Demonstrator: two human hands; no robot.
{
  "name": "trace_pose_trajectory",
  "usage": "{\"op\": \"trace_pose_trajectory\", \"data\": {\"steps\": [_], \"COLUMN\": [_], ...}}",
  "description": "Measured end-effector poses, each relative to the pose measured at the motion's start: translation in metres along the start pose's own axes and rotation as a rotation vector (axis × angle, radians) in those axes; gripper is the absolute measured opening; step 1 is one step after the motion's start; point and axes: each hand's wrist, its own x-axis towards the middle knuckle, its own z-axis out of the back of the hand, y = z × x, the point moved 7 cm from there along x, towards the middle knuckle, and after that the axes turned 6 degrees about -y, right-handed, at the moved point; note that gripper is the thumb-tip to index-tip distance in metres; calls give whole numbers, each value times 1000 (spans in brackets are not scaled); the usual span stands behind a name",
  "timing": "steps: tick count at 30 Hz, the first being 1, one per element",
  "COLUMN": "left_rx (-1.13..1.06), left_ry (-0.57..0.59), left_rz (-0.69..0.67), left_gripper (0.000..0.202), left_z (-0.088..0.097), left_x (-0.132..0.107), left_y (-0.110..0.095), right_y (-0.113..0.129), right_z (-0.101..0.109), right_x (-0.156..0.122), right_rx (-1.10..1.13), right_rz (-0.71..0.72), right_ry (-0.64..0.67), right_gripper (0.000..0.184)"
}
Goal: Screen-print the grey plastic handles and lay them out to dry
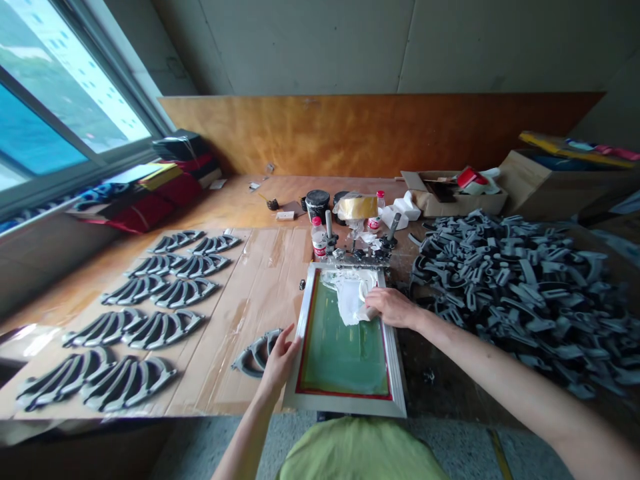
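In front of me lies a screen-printing frame [398, 373] with a silver border and green mesh. White ink [330, 279] is spread across the far part of the mesh. My right hand [390, 307] is closed on the edge of a flat white piece [351, 301]; whether it is a scraper or a cloth, I cannot tell. My left hand [281, 359] is at the frame's left border, fingers apart, with the thumb side against or very near it. A grey curved slatted part [254, 355] lies just left of that hand, its right end partly hidden.
Rows of grey slatted parts [165, 330] lie on cardboard [235, 293] at left. A large heap of grey pieces [505, 287] is at right. Behind the frame stand clamps [387, 243], a red-capped bottle [319, 240], a black tub [317, 204] and an open box [453, 200].
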Motion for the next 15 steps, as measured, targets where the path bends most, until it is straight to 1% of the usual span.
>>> {"op": "trace_pose_trajectory", "data": {"steps": [2, 4, 6, 7, 9, 11, 13, 14, 15], "left_rx": [3, -14, -36, -43, -43, -44, -55, -63, -71], "left_ry": [-16, -20, -19, -19, -26, -35, -35, -29, -20], "left_rz": [0, 10, 21, 24, 21, 18, 31, 44, 56], "left_gripper": [83, 84, 87, 88, 87, 84, 84, 84, 85], "left_z": [0, 0, -1, -1, -1, 0, 0, 1, 1], "left_x": [-2, -5, -8, -9, -12, -15, -20, -23, -26], "left_y": [-3, -7, -13, -15, -21, -26, -33, -37, -43], "right_y": [-4, -3, 7, 13, 22, 21, 7, -2, -13], "right_z": [0, -4, -12, -16, -19, -13, 1, 9, 17], "right_x": [11, 15, 6, -1, -14, -17, -4, 8, 21], "right_rx": [-3, -51, -91, -93, -65, -25, 7, 16, 18], "right_rz": [-45, -93, -82, -54, -3, -5, -86, -145, -212], "right_ry": [-48, -157, -250, -272, -273, -243, -240, -248, -252], "right_gripper": [25, 23, 25, 27, 29, 27, 26, 33, 44]}}
